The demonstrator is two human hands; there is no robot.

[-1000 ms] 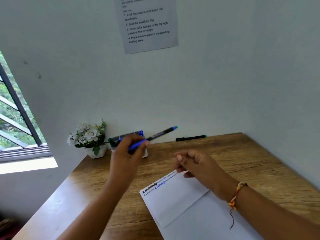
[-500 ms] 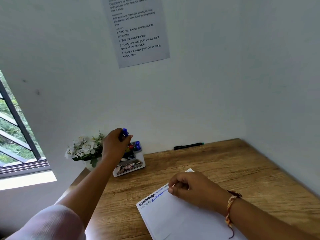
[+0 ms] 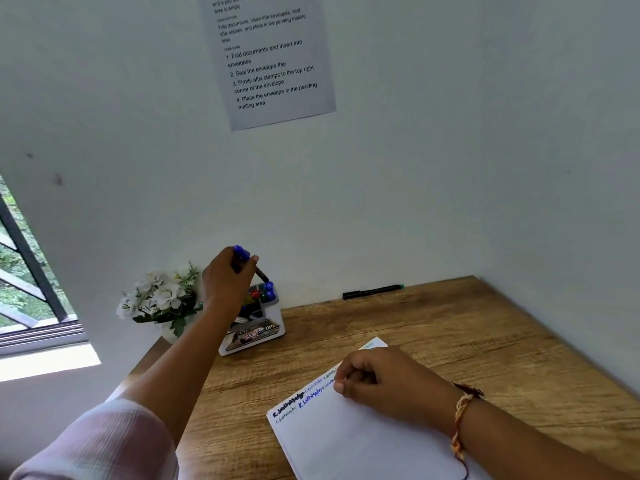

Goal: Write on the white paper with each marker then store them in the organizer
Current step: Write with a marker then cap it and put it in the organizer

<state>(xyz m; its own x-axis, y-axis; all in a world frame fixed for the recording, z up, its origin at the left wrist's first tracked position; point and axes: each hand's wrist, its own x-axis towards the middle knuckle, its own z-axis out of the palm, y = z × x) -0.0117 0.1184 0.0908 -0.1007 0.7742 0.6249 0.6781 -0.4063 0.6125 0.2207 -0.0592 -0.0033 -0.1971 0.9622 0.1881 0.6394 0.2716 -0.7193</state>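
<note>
From the head camera, the left hand reaches out over the white organizer that stands at the back left of the wooden surface, close to the wall. Its grip is pinched around a blue-capped marker, which is tilted with the blue cap up above the knuckles and the dark barrel slanting down to the right toward the organizer's rear compartment; whether the lower end already sits inside cannot be told. In that rear compartment the blue, red and green tops of stored markers show close together, just below the held marker. The front of the organizer holds some dark printed items too blurred to name. Just to the left of the organizer is a small pot of white flowers, partly behind the forearm. Farther right along the wall a black marker with a green end lies flat on the surface, well apart from the organizer. Near the front, the white paper lies at an angle, with lines of black and blue writing along its top edge. The right hand rests on the paper's upper part, fingers curled in loosely with nothing seen in its grip, a braided thread band around the wrist. A printed sheet hangs on the wall above.
</note>
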